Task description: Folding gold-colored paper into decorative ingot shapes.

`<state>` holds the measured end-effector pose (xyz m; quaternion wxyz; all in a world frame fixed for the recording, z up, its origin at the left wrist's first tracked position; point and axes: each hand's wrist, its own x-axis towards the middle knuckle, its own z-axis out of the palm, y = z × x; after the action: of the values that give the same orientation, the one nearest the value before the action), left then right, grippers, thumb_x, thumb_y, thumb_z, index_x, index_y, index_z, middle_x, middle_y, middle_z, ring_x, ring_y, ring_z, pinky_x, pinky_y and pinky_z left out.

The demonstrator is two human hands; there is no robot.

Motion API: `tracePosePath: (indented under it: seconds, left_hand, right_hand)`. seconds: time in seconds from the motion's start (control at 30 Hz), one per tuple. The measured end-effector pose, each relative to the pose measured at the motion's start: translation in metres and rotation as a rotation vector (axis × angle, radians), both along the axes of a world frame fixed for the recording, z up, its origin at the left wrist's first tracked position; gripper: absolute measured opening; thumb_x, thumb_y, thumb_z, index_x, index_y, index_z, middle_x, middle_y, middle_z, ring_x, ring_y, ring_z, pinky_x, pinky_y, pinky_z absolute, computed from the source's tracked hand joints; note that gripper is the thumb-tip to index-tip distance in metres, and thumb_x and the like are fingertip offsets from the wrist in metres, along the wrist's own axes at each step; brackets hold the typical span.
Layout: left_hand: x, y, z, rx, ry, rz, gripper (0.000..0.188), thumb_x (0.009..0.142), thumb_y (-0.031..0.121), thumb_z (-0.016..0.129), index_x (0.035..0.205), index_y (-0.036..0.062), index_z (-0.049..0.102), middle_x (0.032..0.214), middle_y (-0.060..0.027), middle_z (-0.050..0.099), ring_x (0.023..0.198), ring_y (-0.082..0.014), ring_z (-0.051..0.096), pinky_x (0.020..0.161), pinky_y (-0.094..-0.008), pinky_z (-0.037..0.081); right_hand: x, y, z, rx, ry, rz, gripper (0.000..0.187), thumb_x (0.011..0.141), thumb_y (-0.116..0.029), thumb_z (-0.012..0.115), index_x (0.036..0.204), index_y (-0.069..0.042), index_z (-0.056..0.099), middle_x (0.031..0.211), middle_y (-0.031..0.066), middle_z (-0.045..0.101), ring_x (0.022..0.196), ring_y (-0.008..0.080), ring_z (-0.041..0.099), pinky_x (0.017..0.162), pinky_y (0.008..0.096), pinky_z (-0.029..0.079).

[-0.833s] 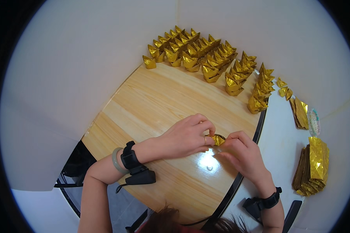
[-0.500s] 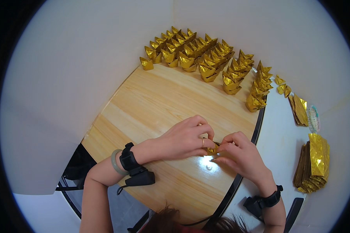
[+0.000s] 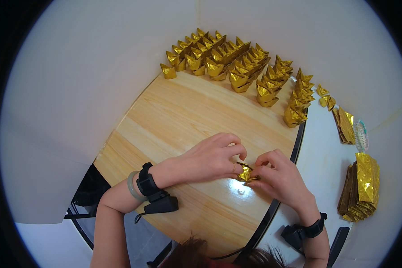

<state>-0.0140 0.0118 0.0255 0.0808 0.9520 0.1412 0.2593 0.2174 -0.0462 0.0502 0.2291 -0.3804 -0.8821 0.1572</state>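
Between my two hands is a small piece of folded gold foil paper (image 3: 245, 173), held just above the wooden table near its right edge. My left hand (image 3: 216, 158) grips its left side, with the fingers curled and partly hiding it. On the other side, my right hand (image 3: 274, 176) pinches the paper between thumb and fingertips. Rows of finished gold paper ingots (image 3: 240, 80), boat-shaped with pointed ends, stand along the far edge of the table.
The wooden tabletop (image 3: 165, 120) meets a white surface (image 3: 317, 152) on the right. There lie a thick stack of gold foil sheets (image 3: 359, 187), a smaller stack (image 3: 344, 125), several little folded gold pieces (image 3: 324, 100) and a coiled clear band (image 3: 361, 135). Pale walls rise behind.
More of the gold paper shows between my hands now, its shiny face turned up. My fingers have shifted slightly around it; both arms stay nearly where they were.
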Motion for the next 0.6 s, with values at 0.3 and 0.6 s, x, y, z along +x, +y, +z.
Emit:
tracePosePath:
  seconds: [0.3, 0.6]
  left_hand:
    - [0.0001, -0.0016, 0.0057, -0.091, -0.04, 0.008, 0.015, 0.073, 0.025, 0.073, 0.082, 0.0134, 0.067, 0.106, -0.0021, 0.058, 0.107, -0.027, 0.051, 0.09, -0.0402, 0.045]
    - [-0.0009, -0.0046, 0.0087, 0.151, 0.004, -0.049, 0.013, 0.07, 0.02, 0.071, 0.082, 0.0165, 0.068, 0.097, -0.0003, 0.059, 0.094, -0.0227, 0.054, 0.077, -0.034, 0.046]
  right_hand:
    - [-0.0029, -0.0017, 0.0078, 0.067, -0.05, -0.012, 0.021, 0.07, -0.018, 0.077, 0.083, -0.009, 0.063, 0.098, 0.0049, 0.058, 0.091, 0.0241, 0.056, 0.076, 0.035, 0.049]
    - [-0.0021, -0.0042, 0.007, 0.079, -0.096, -0.029, 0.016, 0.072, -0.016, 0.077, 0.083, -0.01, 0.066, 0.095, 0.0034, 0.057, 0.089, 0.023, 0.057, 0.071, 0.0339, 0.05]
